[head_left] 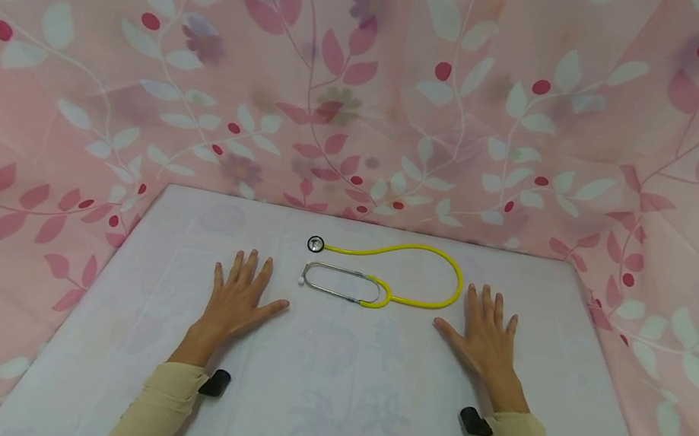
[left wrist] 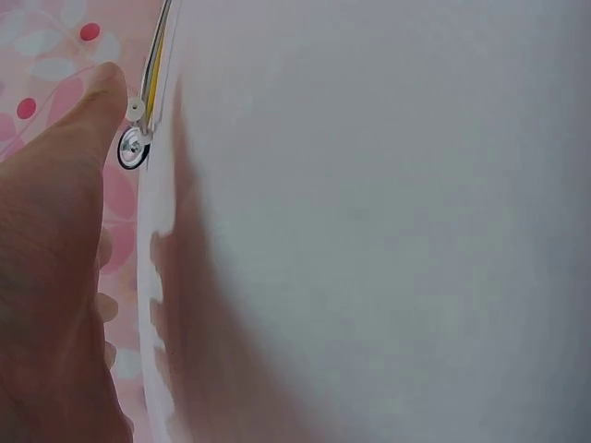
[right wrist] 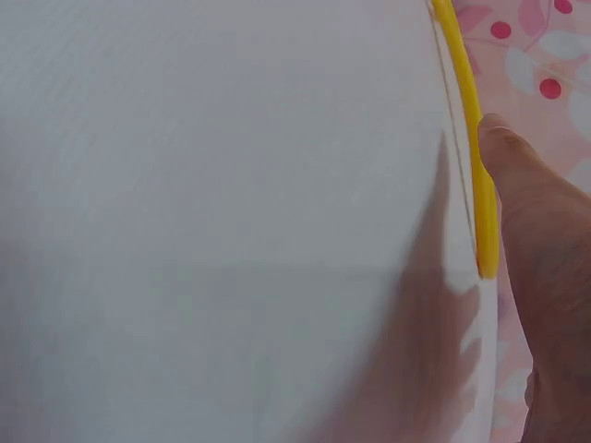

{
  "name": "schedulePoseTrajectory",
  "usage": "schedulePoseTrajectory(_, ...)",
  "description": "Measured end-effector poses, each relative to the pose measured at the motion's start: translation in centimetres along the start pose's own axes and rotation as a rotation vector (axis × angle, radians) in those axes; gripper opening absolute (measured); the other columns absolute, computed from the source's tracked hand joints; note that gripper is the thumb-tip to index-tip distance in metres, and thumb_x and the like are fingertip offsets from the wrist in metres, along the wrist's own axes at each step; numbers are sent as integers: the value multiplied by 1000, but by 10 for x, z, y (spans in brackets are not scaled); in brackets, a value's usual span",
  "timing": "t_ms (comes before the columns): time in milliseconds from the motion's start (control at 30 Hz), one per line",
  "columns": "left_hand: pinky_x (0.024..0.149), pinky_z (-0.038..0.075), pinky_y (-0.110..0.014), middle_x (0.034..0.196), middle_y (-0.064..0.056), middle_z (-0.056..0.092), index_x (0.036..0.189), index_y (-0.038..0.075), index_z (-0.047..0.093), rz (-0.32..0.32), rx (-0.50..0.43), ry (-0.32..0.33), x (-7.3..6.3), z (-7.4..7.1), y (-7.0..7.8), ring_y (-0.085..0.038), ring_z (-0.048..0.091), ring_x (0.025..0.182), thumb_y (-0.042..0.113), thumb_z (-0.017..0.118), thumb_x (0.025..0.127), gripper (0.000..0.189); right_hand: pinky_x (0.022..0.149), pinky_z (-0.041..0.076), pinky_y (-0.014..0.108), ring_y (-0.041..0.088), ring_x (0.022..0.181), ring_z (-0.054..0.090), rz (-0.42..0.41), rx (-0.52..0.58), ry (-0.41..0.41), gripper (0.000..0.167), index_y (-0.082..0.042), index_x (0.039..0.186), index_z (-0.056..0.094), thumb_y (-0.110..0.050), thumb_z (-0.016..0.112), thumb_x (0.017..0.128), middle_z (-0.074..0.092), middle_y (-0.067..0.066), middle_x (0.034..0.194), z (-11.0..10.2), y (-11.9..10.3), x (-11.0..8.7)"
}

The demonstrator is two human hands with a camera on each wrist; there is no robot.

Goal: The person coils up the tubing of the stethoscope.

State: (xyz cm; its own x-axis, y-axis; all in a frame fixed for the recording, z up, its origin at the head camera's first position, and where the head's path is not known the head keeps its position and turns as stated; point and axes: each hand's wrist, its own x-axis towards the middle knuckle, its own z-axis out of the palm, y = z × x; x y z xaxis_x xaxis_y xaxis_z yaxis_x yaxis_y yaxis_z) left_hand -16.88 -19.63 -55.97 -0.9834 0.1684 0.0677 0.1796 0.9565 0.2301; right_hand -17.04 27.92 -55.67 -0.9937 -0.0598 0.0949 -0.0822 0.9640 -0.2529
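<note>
A stethoscope with yellow tubing lies on the white table, its tube looped to the right. Its round chest piece and metal ear tubes point left. My left hand is spread, palm down, to the left of the ear tubes and apart from them. On the other side my right hand is spread too, close to the tube's right bend. Neither hand holds anything. The left wrist view shows the chest piece beyond my thumb; the right wrist view shows the yellow tube beyond my other thumb.
The white-covered table ends at a back edge just behind the stethoscope. Pink leaf-patterned cloth hangs behind it and at both sides. A small black device sits at each wrist, by the beige sleeves.
</note>
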Motion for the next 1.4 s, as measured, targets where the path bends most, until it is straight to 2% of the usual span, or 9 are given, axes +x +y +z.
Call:
schedulePoseTrajectory(200,113,3,-72,163,-21,17,156,16,28,46,-23,20,7,1,7,-45,8,151,76,52,84,97,109,13,75,47,148,15,-102,13,1,89,-15,155,29,-66,57,88,25,17,161,0,-25,16)
schedulePoseTrajectory(433,116,7,-69,162,-22,20,155,16,30,99,-37,-2,16,1,20,-47,11,150,72,55,84,94,107,28,69,44,143,33,-254,48,-23,51,-14,135,59,-44,65,93,46,18,149,9,-64,26)
schedulePoseTrajectory(567,116,9,-67,161,-22,22,155,15,31,149,-35,-14,23,3,29,-45,13,150,70,59,84,94,95,43,60,40,125,51,-342,46,47,31,-11,116,71,-29,70,91,61,17,130,14,-78,29)
schedulePoseTrajectory(667,118,11,-65,160,-22,25,154,13,32,214,-38,-8,32,6,37,-43,16,150,68,60,85,93,86,47,53,34,110,59,-374,20,121,18,-12,103,75,-20,75,87,67,12,112,14,-82,29)
schedulePoseTrajectory(767,120,14,-59,159,-19,30,153,12,35,290,-53,-7,43,9,46,-38,20,150,64,63,85,91,82,46,50,31,102,61,-391,15,167,14,-14,98,76,-17,77,85,69,7,102,12,-80,30)
schedulePoseTrajectory(967,122,22,-46,154,-12,40,150,11,40,446,-117,-40,67,9,64,-28,31,147,54,71,84,85,81,44,49,29,98,63,-475,75,226,18,-15,101,78,-18,78,84,73,4,98,11,-76,31)
schedulePoseTrajectory(1133,113,37,-40,135,-8,57,145,11,48,519,-88,-36,75,14,70,-24,49,130,49,70,86,73,82,46,49,29,97,63,-490,162,240,19,-15,103,77,-15,77,84,74,4,98,14,-77,29)
schedulePoseTrajectory(1267,97,49,-35,116,-7,62,140,9,55,587,-65,33,74,15,69,-22,58,106,41,72,87,65,82,46,47,28,94,64,-463,185,231,19,-15,104,77,-16,77,84,73,4,95,14,-79,26)
schedulePoseTrajectory(1400,87,51,-35,105,-8,62,136,6,58,655,-41,176,72,17,70,-21,59,94,36,74,87,59,77,46,44,27,86,64,-466,177,240,19,-14,103,76,-16,77,84,73,3,89,9,-79,23)
